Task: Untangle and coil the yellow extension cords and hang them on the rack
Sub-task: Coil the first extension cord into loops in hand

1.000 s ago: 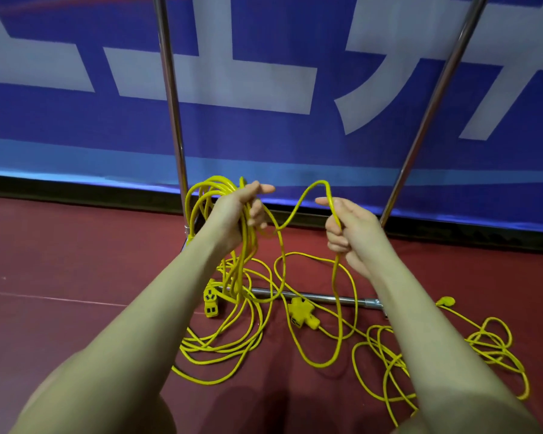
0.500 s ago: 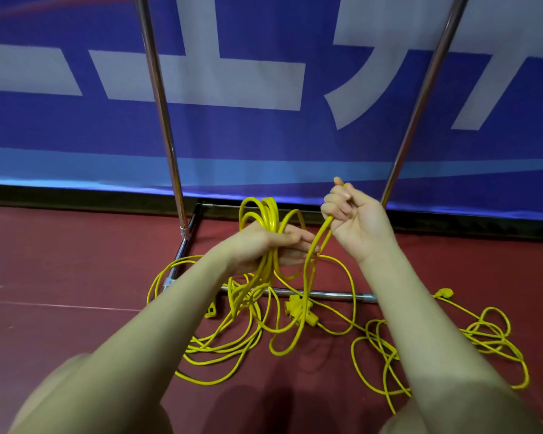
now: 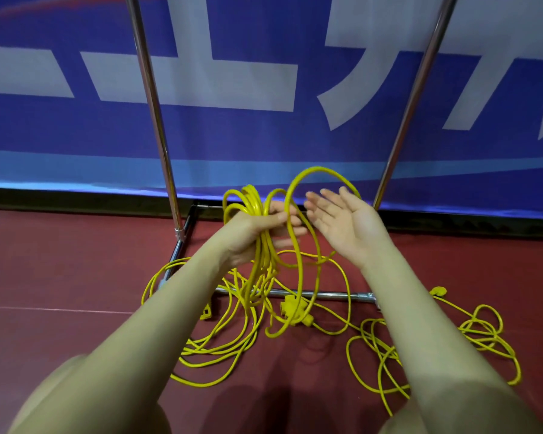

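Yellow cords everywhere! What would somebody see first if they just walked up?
First, the bundle of yellow cord loops that the left hand grips in the middle, with the right hand open beside it. Below, more loose yellow cord sprawls over the red floor, around the shiny metal rack standing before a blue and white banner.

The rack (image 3: 153, 98) is shiny polished metal, the cords (image 3: 298, 270) smooth glossy yellow plastic, the floor (image 3: 60, 261) matt dark red, the banner (image 3: 232, 136) smooth blue sheeting
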Demonstrator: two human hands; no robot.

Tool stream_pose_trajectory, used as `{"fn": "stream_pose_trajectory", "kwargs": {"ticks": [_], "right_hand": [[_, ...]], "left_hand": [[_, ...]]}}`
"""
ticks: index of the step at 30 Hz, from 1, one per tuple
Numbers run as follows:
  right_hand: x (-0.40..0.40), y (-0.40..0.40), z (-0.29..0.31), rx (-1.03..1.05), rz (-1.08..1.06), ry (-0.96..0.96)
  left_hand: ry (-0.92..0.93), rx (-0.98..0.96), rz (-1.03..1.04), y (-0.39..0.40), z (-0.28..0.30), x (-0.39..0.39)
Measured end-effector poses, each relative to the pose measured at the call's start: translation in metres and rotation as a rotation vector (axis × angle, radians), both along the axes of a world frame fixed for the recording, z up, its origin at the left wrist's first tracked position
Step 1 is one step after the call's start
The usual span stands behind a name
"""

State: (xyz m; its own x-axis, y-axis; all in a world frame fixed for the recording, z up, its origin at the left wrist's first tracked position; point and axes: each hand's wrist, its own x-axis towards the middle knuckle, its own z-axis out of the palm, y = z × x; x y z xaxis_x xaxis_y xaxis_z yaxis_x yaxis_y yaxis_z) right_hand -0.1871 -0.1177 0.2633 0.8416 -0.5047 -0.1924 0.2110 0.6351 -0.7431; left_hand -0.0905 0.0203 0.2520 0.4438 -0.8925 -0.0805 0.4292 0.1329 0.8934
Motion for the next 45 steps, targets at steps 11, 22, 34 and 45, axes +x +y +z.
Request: {"fn": "stream_pose_trajectory", "kwargs": {"ticks": [11, 22, 34, 45], "right_hand": [[0.002, 0.032, -0.016, -0.767, 0.261, 0.223], [0.01, 0.021, -0.024, -0.499, -0.224, 0.238], [0.012, 0.026, -0.019, -0.472, -0.044, 0.191], [0.007, 0.037, -0.023, -0.749, 0.363, 0.261]], "left_hand": [[0.242, -0.234, 0.345, 0.014, 0.018, 0.031], [-0.02, 0.004, 0.141, 0.027, 0.019, 0.042], [0.059, 0.168, 0.053, 0.016, 0.006, 0.033], [0.219, -0.102, 0.27, 0.009, 0.004, 0.033]]}}
